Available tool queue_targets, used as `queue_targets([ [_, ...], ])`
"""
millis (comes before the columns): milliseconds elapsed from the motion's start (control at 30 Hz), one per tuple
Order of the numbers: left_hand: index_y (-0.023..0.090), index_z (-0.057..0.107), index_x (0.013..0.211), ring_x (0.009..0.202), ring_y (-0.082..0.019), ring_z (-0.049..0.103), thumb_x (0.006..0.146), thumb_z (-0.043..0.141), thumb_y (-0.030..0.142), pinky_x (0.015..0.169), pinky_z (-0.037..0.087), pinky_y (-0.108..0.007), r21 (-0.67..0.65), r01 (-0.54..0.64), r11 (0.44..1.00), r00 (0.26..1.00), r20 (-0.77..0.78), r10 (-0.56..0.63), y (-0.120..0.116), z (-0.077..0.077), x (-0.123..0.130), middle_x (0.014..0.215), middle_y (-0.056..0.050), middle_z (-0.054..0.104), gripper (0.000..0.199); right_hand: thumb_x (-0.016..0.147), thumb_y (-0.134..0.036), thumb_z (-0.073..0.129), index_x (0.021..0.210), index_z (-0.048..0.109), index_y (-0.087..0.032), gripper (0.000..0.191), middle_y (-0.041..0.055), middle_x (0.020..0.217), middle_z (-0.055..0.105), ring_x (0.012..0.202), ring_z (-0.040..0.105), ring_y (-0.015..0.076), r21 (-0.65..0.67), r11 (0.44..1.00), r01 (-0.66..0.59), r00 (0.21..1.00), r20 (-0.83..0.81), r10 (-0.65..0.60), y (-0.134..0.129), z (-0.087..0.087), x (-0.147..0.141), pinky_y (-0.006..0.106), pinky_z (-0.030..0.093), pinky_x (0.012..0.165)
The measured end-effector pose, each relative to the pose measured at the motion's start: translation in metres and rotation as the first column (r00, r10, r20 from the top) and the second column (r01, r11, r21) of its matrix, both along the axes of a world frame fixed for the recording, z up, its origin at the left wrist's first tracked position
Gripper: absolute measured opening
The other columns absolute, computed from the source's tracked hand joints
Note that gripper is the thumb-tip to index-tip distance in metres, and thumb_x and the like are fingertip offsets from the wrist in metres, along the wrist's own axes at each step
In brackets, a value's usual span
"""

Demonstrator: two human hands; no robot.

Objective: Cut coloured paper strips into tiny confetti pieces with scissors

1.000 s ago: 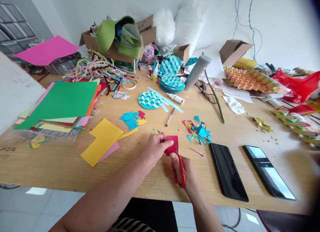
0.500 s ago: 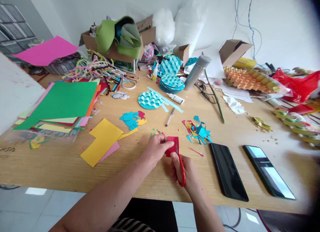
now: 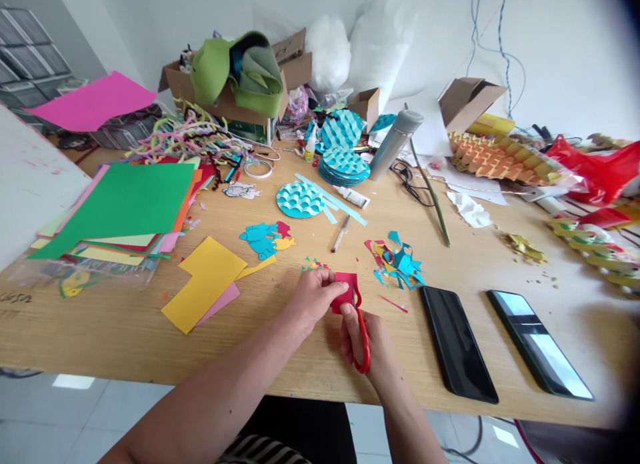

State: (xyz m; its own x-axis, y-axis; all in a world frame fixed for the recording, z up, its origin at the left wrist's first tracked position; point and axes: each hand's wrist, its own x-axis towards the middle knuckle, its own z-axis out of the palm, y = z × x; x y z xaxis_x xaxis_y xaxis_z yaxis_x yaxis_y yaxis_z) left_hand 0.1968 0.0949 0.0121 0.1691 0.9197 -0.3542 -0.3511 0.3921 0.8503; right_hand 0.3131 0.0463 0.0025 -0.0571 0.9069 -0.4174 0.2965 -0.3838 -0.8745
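A small piece of red paper (image 3: pixel 344 285) is pinched between the thumb and fingers of my left hand (image 3: pixel 316 296). My right hand (image 3: pixel 364 339) is wrapped round red-handled scissors (image 3: pixel 367 352), whose blades meet the right side of the paper. A narrow strip curls away beside the blades. Tiny red and green scraps (image 3: pixel 313 265) lie just beyond my left hand. Farther off are blue, red and yellow cut-out fish (image 3: pixel 263 239), and to the right is a heap of blue and red offcuts (image 3: pixel 401 267).
Two phones (image 3: pixel 459 344) (image 3: pixel 540 344) lie at the right front. Yellow paper (image 3: pixel 213 277) and a coloured paper stack (image 3: pixel 130 201) are on the left. A pen (image 3: pixel 341 234), glue bottle (image 3: pixel 352 197), blue discs (image 3: pixel 300 200) and a steel flask (image 3: pixel 397 144) stand or lie beyond my hands.
The scissor blades have closed further on the red paper, and a strip at its right edge now bends outward. Both hands have stayed in nearly the same place.
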Motion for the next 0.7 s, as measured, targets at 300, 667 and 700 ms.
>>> queue_targets([
  [300, 0.015, 0.06, 0.063, 0.058, -0.014, 0.056, 0.061, 0.062, 0.024, 0.058, 0.041, -0.026, -0.012, 0.003, 1.0, 1.0, 0.007, -0.003, -0.0003, 0.0024, -0.0004, 0.06, -0.002, 0.061, 0.009, 0.075, -0.069, 0.05, 0.051, 0.045, -0.019, 0.056, -0.0035, 0.035, 0.046, 0.025, 0.04, 0.007, -0.039, 0.999, 0.005, 1.0, -0.004, -0.005, 0.0016, 0.0027, -0.0025, 0.016, 0.028, 0.028],
  [667, 0.016, 0.056, 0.059, 0.054, -0.011, 0.05, 0.06, 0.062, 0.023, 0.056, 0.037, -0.025, -0.011, 0.0, 1.0, 1.0, -0.015, 0.0, 0.0002, -0.0004, 0.0005, 0.057, 0.0, 0.058, 0.01, 0.082, -0.06, 0.049, 0.057, 0.047, -0.018, 0.049, -0.0034, 0.039, 0.049, 0.03, 0.044, 0.0069, 0.012, 0.999, -0.047, 0.999, -0.008, 0.047, 0.0023, 0.0055, 0.001, 0.016, 0.03, 0.031],
  [700, 0.016, 0.056, 0.059, 0.054, -0.011, 0.049, 0.06, 0.062, 0.023, 0.056, 0.036, -0.025, -0.009, 0.002, 1.0, 1.0, -0.023, -0.002, 0.0, 0.0, 0.0006, 0.056, 0.0, 0.058, 0.01, 0.082, -0.06, 0.049, 0.056, 0.047, -0.018, 0.05, -0.0031, 0.039, 0.049, 0.03, 0.043, 0.007, 0.014, 0.999, -0.049, 0.999, 0.003, 0.049, 0.0026, 0.0059, 0.0013, 0.016, 0.029, 0.031],
])
